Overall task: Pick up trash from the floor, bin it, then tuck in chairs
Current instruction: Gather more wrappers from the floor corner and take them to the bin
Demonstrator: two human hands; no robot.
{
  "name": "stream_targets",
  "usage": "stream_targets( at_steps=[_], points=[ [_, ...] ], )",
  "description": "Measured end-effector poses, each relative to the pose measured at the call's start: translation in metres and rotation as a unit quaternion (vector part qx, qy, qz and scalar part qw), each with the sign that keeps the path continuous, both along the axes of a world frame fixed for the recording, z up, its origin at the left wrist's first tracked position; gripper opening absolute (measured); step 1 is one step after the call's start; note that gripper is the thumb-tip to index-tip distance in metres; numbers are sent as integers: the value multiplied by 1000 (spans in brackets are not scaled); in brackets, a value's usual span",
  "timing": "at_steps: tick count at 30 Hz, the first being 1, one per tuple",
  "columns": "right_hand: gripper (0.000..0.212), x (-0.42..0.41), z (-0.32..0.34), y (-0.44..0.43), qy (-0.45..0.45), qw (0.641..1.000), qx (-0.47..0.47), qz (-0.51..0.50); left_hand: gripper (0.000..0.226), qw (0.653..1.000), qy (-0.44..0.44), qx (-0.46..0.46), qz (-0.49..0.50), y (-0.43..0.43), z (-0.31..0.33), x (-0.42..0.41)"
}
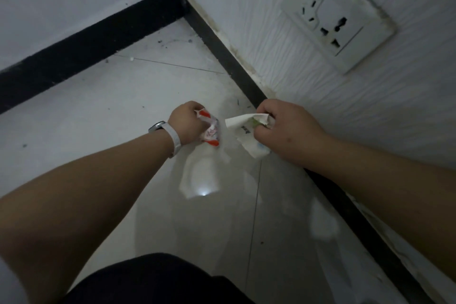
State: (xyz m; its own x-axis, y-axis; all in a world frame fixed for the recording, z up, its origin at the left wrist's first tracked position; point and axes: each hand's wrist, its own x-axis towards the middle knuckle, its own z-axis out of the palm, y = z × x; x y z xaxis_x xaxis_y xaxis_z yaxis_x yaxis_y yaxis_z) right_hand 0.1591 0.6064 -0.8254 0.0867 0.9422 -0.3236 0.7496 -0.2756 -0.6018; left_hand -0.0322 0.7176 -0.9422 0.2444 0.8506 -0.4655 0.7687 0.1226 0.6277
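- The left hand [188, 123] was curled tight round a crumpled red-and-white wrapper [209, 129], held above the floor near the corner of the room.
- The wrapper bulged out of the thumb side of that fist, toward the right hand, with red patches showing at its top and bottom edges.
- A white watch [170, 137] sat strapped on the left wrist, just behind the fist.
- The right hand [286, 131] gripped a crumpled white paper [243, 134], its fingers folded over the upper end of the sheet.
- The paper hung out from the fingers toward the left hand and downward, with some dark print and a green patch on it; the wording was too small to read.
- The two pieces of trash were near each other but apart, a narrow gap of floor visible between them.
- Both hands were over the pale tiled floor [123, 111], which showed a bright reflected spot below the left hand.
- A black skirting board [86, 44] ran along the foot of both walls and met at the corner.
- A white wall socket [338, 24] was set in the textured wall above and beyond the right hand.
- Dark clothing [153, 281] filled the bottom of the view.
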Motion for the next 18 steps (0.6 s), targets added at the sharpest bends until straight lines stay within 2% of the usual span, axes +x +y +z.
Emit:
stream_targets(
  at_steps=[2, 5, 11, 14, 18],
  points=[
    [7, -9, 1, 8, 0, 1000, 8, 18, 19, 999, -36, -19, 16, 0, 12, -12],
    [7, -21, 5, 18, 2, 999, 15, 42, 5, 997, -63, -21, 47, -3, 39, -27],
    [11, -38, 48, 18, 45, 998, 18, 44, 10, 988, -100, -8, 116, -19, 120, -56],
    [8, -43, 99, 9, 60, 998, 2, 36, 12, 983, -101, -1, 152, -37, 175, -63],
    [4, -49, 191, 1, 66, 997, -4, 38, 11, 965, -146, -20, 217, -66, 269, -68]
  ],
)
